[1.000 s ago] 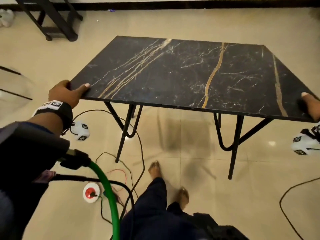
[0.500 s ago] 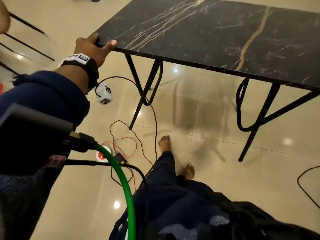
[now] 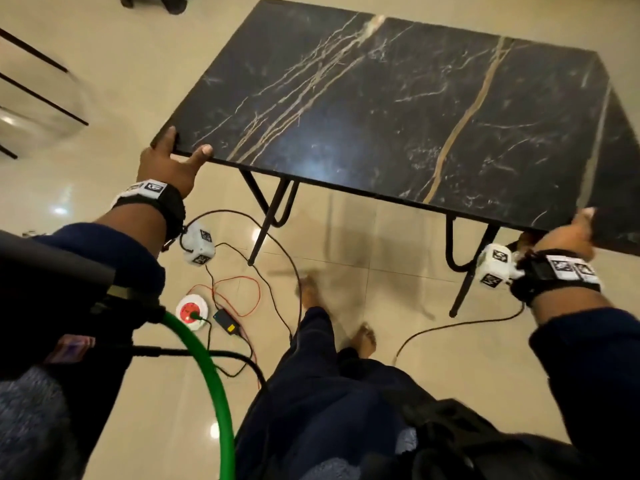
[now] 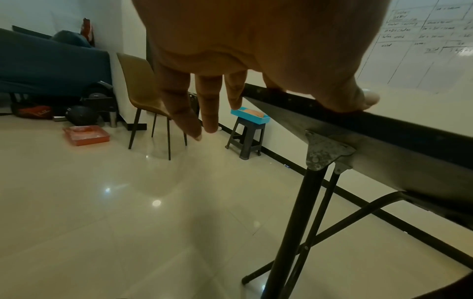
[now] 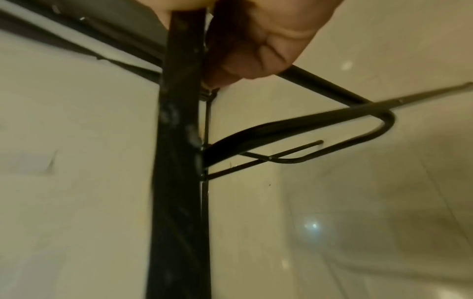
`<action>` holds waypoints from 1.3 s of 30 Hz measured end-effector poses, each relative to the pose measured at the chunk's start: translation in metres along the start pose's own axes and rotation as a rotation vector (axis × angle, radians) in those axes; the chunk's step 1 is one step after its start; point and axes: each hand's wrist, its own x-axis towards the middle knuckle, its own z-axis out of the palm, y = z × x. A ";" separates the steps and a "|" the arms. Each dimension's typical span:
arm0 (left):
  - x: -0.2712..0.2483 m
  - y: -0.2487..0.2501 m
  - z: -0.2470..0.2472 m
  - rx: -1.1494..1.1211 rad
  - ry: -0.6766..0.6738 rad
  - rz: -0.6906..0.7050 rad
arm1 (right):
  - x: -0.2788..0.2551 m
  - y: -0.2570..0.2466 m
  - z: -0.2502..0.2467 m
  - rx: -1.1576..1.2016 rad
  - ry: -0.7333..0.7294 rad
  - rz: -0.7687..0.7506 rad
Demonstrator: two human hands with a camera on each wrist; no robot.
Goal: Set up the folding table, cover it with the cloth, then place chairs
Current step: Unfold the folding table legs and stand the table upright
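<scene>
The folding table point(image 3: 398, 109) has a black marble-look top with gold veins and stands on its unfolded black legs point(image 3: 266, 220). My left hand point(image 3: 176, 159) rests on the near left corner. Its thumb point(image 4: 358, 101) lies on the near edge, and three straight fingers point(image 4: 194, 113) hang down past the corner. My right hand point(image 3: 571, 233) grips the near right corner, thumb on top. Its fingers point(image 5: 256, 56) curl under the top beside a leg point(image 5: 179, 182). A tan chair point(image 4: 143, 97) stands by the far wall. No cloth is in view.
Black and red cables point(image 3: 242, 296) and a red-and-white socket point(image 3: 191, 311) lie on the tiled floor by my bare feet point(image 3: 363, 337). A dark stool point(image 4: 245, 139) with a blue tray, a red tray point(image 4: 85, 134) and bags stand along the wall. A whiteboard point(image 4: 422, 40) hangs behind the table.
My head view has swung back so both near corners show again. My left hand stays on its corner with fingers now spread and straighter. My feet have shifted.
</scene>
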 end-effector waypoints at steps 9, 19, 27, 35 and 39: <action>-0.019 -0.015 0.009 -0.097 -0.061 -0.060 | 0.029 0.009 -0.023 -0.210 0.150 -0.127; -0.038 -0.038 0.018 -0.445 -0.022 -0.199 | -0.019 0.058 -0.005 -0.261 0.140 -0.125; -0.085 -0.071 0.044 -0.690 -0.153 -0.244 | 0.011 0.091 -0.034 -0.394 0.203 -0.063; -0.076 -0.046 0.078 -0.705 -0.172 -0.409 | 0.106 0.078 -0.026 -0.285 -0.053 -0.028; -0.073 -0.013 0.093 -0.700 -0.219 -0.448 | 0.130 0.059 -0.005 -0.316 -0.117 0.042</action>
